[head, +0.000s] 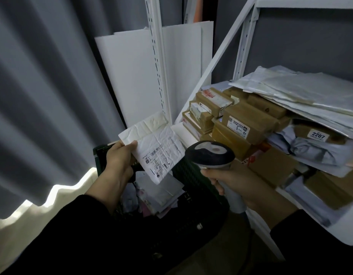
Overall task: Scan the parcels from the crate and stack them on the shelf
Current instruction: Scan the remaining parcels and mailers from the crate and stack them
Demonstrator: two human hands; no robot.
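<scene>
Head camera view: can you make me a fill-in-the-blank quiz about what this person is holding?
The white padded envelope is held by the ____ hand.
The barcode scanner is gripped by the ____ hand.
One parcel label on the shelf reads ____.
Missing words: left hand; right hand; 2207.

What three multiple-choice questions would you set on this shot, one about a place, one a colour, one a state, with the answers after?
1. Where is the 2207 label? A in the crate; B on the shelf; C on the curtain.
2. What colour is the envelope in the left hand? A white; B brown; C green.
3. What is the right hand doing? A hanging open; B pressing a box; C gripping the scanner.
Answers: B, it sits among the shelf's stacked parcels; A, its crinkled face is white; C, its fingers curl round the scanner's handle.
</scene>
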